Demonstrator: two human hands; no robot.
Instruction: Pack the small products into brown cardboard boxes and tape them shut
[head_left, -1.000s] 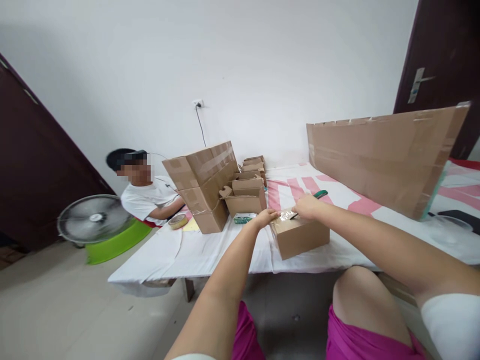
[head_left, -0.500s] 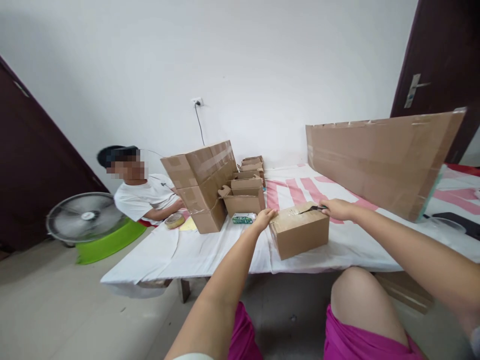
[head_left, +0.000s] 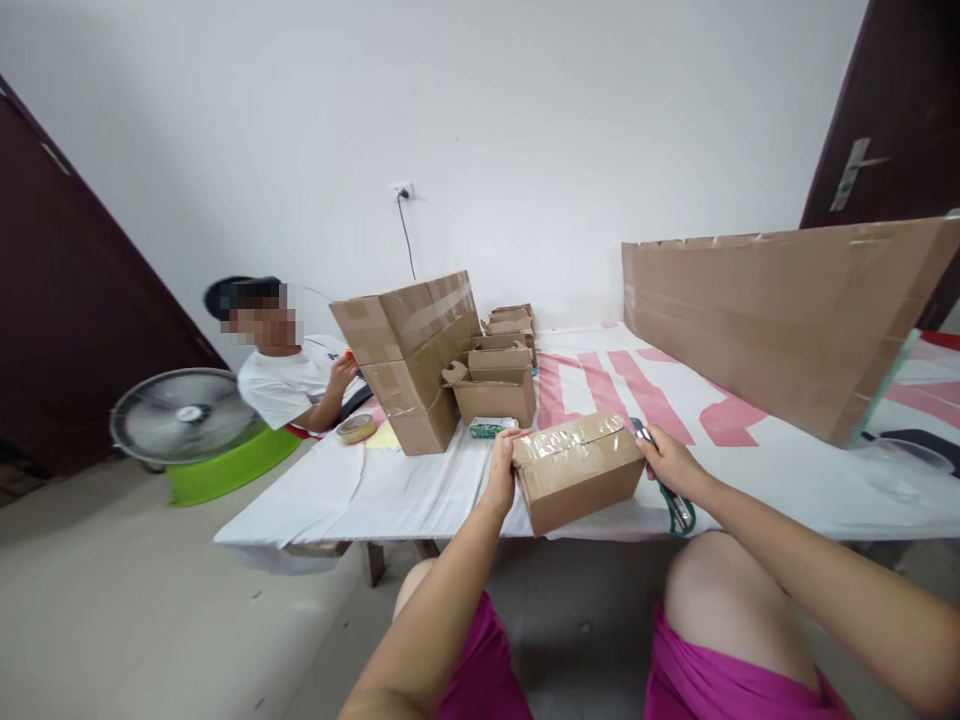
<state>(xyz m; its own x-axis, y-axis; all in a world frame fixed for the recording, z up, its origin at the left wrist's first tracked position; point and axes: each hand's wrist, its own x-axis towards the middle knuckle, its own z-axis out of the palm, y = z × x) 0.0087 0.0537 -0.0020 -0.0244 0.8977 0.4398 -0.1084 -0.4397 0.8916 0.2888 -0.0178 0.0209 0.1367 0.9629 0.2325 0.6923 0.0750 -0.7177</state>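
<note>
A tabletop (head_left: pixel 420 505) draped in white cloth with pink patches carries, at the middle of its near edge, a closed brown cardboard box (head_left: pixel 581 480). The box is oblong, plain-sided and set slightly askew, its top crossed lengthwise by clear tape (head_left: pixel 574 440), shiny and wrinkled. The left hand (head_left: pixel 501 475) is partly curled, gripping the box's left end, fingers over the upper edge. The right hand (head_left: pixel 671 463), at the opposite end, closes around a green-and-dark utility knife (head_left: pixel 679 512), its handle slanting toward the near edge.
</note>
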